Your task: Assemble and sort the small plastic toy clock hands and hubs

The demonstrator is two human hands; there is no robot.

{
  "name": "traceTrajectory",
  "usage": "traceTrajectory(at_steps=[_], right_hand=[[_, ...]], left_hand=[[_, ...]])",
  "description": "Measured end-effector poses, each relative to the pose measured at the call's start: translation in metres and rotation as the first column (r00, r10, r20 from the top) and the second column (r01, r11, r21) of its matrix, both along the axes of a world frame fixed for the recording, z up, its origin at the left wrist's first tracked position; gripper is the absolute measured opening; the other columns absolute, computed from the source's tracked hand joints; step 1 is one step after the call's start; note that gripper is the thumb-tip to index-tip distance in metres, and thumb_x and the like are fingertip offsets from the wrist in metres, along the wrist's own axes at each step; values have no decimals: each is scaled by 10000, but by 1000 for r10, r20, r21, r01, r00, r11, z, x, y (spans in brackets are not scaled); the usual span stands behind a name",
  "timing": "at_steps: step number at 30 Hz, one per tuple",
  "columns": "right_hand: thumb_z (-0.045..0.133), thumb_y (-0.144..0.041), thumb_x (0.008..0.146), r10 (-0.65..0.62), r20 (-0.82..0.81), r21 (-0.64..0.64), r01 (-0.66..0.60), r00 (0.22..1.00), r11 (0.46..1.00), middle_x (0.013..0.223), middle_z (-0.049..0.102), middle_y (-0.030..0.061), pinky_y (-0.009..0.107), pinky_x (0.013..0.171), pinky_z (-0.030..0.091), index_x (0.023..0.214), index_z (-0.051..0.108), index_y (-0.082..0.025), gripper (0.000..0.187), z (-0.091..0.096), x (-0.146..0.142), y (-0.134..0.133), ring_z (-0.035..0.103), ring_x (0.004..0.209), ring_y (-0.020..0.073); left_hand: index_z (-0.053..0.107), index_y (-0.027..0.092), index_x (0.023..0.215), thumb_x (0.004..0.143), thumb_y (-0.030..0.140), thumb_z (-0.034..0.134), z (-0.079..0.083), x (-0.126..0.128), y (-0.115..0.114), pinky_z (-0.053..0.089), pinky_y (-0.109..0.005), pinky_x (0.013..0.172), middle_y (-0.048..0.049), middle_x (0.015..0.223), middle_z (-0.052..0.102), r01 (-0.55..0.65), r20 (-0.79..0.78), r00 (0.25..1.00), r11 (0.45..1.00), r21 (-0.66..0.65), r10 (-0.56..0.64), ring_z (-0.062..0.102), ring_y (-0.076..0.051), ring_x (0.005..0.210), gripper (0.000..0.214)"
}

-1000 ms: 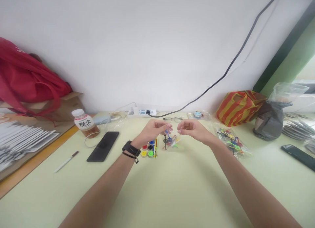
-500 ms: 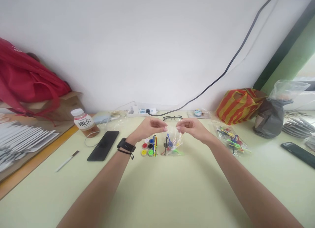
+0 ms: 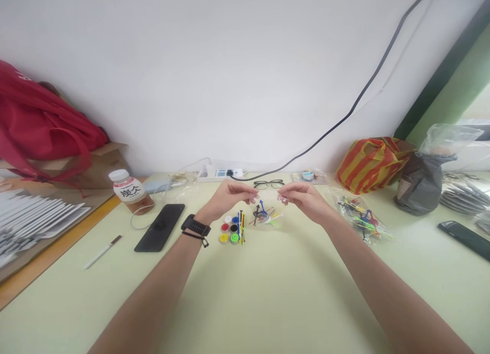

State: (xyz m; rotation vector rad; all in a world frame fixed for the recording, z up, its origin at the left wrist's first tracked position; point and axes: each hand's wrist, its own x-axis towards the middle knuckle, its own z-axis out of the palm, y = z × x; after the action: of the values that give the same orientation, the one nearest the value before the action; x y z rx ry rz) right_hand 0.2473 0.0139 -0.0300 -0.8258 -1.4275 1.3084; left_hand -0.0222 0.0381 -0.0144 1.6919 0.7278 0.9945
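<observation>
A small clear plastic bag with coloured plastic arrow-shaped pieces inside hangs between my two hands, just above the table. My left hand pinches its upper left edge between thumb and fingers. On the opposite side, my right hand grips the upper right edge in the same way. Just left of the bag, several round coloured caps sit in two columns. Beside them lie several thin coloured sticks, side by side. The pieces in the bag partly overlap, so their exact shapes are hard to make out.
To the left are a black phone, a pen and a drink bottle. Glasses and a power strip lie behind my hands. Another bag of coloured pieces and a striped bag are right.
The bag's lower end has risen and tipped away from me, and the pieces in it have shifted. My hands have spread slightly apart, still pinching the bag.
</observation>
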Motion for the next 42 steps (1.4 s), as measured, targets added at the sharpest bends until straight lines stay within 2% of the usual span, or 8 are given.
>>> traceTrajectory(at_steps=[4, 9, 12, 15, 20, 33, 38, 42], right_hand=[[747, -363, 807, -32, -31, 20, 33, 999, 999, 878, 781, 86, 365, 808, 531, 848, 845, -215, 182, 4, -1, -2, 677, 834, 216], [815, -428, 795, -83, 89, 107, 73, 993, 992, 860, 772, 75, 363, 785, 527, 844, 833, -213, 221, 12, -2, -5, 661, 818, 212], [896, -393, 711, -95, 112, 148, 77, 989, 986, 843, 746, 37, 351, 769, 524, 967, 814, -227, 316, 13, -2, -5, 650, 797, 194], [896, -418, 714, -122, 118, 161, 102, 986, 982, 837, 731, 27, 354, 783, 522, 1085, 788, -228, 431, 13, -2, -3, 646, 796, 189], [883, -433, 721, -142, 112, 155, 124, 983, 980, 844, 739, 48, 342, 726, 509, 871, 789, -201, 292, 12, -2, -1, 628, 761, 183], [816, -373, 769, -146, 13, 111, 144, 989, 983, 809, 733, 47, 375, 818, 510, 892, 848, -231, 191, 5, 0, 3, 615, 807, 198], [852, -405, 754, -187, 63, 173, 173, 980, 970, 948, 771, 67, 376, 836, 520, 905, 827, -226, 235, 11, -4, -2, 660, 884, 221], [861, -429, 753, -223, 91, 229, 198, 970, 953, 909, 748, 52, 381, 831, 527, 1081, 792, -225, 392, 12, -7, -2, 668, 860, 215]], left_hand=[[837, 141, 961, 847, 292, 766, 2, 3, -1, 587, -304, 738, -120, 881, 795, -15, 82, 996, 998, -59, 20, 713, -190, 778, 201], [823, 146, 938, 798, 386, 841, 3, 8, -6, 577, -298, 734, -109, 895, 788, -84, 40, 996, 996, 32, 82, 705, -185, 785, 278], [782, 184, 1143, 744, 372, 892, 2, 8, -5, 588, -334, 823, -81, 905, 791, -95, 20, 995, 995, 26, 95, 726, -201, 844, 455], [800, 176, 1095, 771, 396, 868, 0, 6, -2, 582, -322, 777, -86, 892, 791, -112, -38, 993, 990, 80, 115, 723, -199, 816, 397], [811, 166, 948, 827, 409, 817, -1, 5, 0, 538, -271, 635, -76, 812, 773, -117, -74, 989, 983, 140, 128, 689, -168, 710, 271], [846, 166, 930, 817, 301, 786, 1, 9, -1, 572, -324, 782, -96, 864, 794, -168, 143, 976, 986, -4, 167, 700, -186, 781, 187], [827, 163, 1004, 734, 355, 888, 1, 10, -4, 591, -344, 849, -99, 948, 803, -195, 102, 976, 980, 27, 192, 733, -217, 872, 337], [809, 163, 1053, 763, 392, 874, 0, 9, -3, 587, -332, 853, -90, 956, 798, -190, 18, 982, 977, 96, 189, 730, -204, 869, 376]])
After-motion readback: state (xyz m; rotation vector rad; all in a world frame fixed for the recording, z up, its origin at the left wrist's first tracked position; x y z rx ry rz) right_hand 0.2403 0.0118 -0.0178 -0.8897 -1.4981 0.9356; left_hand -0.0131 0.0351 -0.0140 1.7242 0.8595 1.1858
